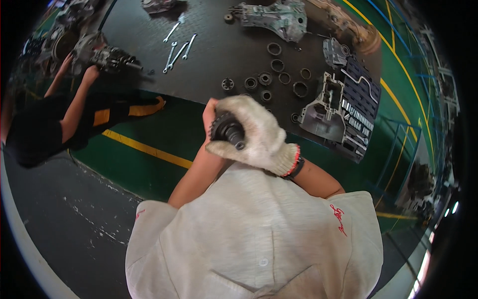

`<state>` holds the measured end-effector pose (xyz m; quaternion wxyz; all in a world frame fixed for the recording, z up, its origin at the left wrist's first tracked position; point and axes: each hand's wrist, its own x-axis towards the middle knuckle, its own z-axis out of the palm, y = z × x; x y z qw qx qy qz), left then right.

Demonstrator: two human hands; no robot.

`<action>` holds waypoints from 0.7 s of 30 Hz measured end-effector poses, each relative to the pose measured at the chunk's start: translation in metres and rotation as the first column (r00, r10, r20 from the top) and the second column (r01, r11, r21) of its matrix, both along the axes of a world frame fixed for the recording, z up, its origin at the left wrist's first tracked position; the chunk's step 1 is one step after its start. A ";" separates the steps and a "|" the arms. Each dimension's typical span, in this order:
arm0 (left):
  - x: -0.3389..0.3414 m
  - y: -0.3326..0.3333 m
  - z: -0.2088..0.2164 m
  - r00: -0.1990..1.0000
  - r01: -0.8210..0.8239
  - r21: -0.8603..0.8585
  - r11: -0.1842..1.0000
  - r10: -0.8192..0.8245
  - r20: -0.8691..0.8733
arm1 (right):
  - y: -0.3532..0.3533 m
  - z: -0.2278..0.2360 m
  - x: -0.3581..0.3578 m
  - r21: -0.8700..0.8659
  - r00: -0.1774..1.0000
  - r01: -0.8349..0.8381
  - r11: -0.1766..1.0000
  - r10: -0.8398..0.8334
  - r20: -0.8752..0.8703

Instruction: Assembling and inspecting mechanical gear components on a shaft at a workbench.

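Close in front of my chest is a dark toothed gear shaft (229,130), its stepped end pointing up toward me. My right hand (256,130), in an off-white knitted glove with a red-edged cuff, is closed round it, thumb and fingers curving about the gear. Behind the gear my bare left hand (209,113) presses against its far left side; most of its fingers are hidden by the gear and the glove. Just beyond my hands, several metal rings and gears (265,78) lie on the dark worktable (199,79).
Several wrenches (179,52) lie left of the rings. A gearbox housing (276,19) is at the back. On the right, an open casing (326,107) stands beside a dark tray (359,82) of sockets. At left, a co-worker's hands (89,74) touch a gear assembly (107,57).
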<state>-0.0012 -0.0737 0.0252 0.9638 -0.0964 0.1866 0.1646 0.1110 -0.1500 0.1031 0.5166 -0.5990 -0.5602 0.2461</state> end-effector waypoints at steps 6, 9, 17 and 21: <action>-0.014 -0.016 -0.038 0.911 -0.009 -0.010 1.000 0.004 -0.412 | -0.013 -0.037 0.006 -0.506 0.968 -0.242 0.828 0.245 -0.062; -0.015 -0.018 -0.053 0.892 0.024 -0.043 0.999 -0.040 -0.451 | -0.017 -0.051 0.006 -0.513 0.955 -0.279 0.812 0.292 -0.057; -0.004 -0.021 -0.067 0.822 0.067 -0.009 0.998 -0.060 -0.566 | -0.020 -0.058 0.011 -0.539 0.934 -0.296 0.789 0.358 0.011; 0.002 -0.028 -0.062 0.719 0.089 0.086 0.992 -0.004 -0.695 | -0.021 -0.063 0.014 -0.526 0.944 -0.290 0.799 0.328 -0.023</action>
